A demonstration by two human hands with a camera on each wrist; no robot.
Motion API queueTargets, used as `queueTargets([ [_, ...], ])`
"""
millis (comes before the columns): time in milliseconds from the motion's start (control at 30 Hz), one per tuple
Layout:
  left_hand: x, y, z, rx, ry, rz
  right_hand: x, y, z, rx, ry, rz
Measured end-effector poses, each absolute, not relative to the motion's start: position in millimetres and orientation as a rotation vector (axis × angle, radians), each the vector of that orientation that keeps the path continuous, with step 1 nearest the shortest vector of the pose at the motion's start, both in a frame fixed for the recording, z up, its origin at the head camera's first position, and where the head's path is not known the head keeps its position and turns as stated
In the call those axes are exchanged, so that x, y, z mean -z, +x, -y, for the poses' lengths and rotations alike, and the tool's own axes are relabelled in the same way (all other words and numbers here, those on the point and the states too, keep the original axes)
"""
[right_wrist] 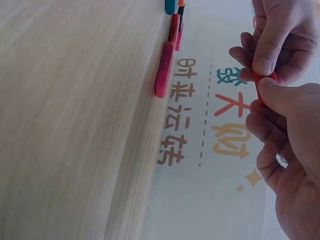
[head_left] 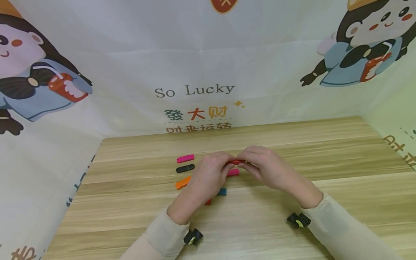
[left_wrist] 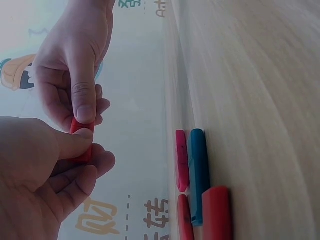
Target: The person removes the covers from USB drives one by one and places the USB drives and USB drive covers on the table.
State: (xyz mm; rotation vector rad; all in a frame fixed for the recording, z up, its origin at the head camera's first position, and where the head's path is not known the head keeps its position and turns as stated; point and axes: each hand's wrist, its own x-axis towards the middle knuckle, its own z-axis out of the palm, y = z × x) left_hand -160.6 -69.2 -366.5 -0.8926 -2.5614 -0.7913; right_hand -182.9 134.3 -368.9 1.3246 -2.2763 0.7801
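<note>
Above the table, both hands meet at a small red stick (head_left: pixel 236 162), shaped like a USB flash drive. My left hand (head_left: pixel 209 177) pinches one end between thumb and fingers; my right hand (head_left: pixel 273 168) pinches the other. Both wrist views show the thumbs on the red stick (right_wrist: pixel 259 85), with much of it hidden by fingers. Similar sticks lie on the table under and beside the left hand: a pink one (head_left: pixel 185 158), a black one (head_left: pixel 185 168) with a thin band, an orange one (head_left: pixel 183 182), another pink one (head_left: pixel 233 172), a teal-blue one (head_left: pixel 222 191) and a red one (head_left: pixel 208 202).
The wood-grain table (head_left: pixel 325 151) reaches back to a white printed cloth (head_left: pixel 276 83) that stands behind and at the sides. A small black device (head_left: pixel 193 237) sits at the left wrist and a matching device (head_left: pixel 298 220) at the right.
</note>
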Motion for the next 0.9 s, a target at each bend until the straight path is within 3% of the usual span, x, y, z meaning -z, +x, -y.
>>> queueTargets([
  [900,365.3,-161.4,69.6,0.867,-0.895,2.535,371.9,-183.6,-133.7,-0.791,1.286,2.249],
])
